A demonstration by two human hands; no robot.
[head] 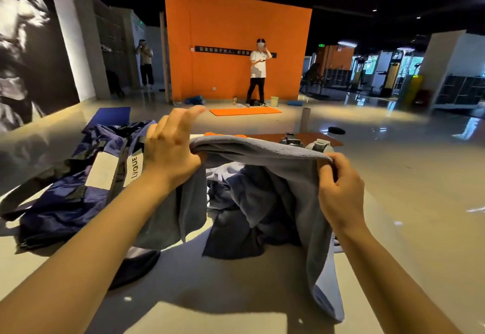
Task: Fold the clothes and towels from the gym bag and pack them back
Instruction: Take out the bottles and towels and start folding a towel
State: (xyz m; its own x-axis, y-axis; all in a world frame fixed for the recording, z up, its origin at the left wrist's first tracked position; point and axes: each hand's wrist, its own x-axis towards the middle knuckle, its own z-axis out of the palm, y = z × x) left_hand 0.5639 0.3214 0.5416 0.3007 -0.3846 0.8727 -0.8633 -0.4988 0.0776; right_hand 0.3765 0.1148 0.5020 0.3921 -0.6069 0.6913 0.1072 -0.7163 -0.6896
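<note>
Right of a navy fabric gym bag [78, 181], two hands stretch a grey terry towel [265, 149]: left hand [170, 155] pinching one corner, right hand [341, 184] gripping the other.

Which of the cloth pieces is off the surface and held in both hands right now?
The lighter grey-blue towel, stretched between the left hand and right hand. The darker clothes lie heaped beneath it, untouched.
</note>
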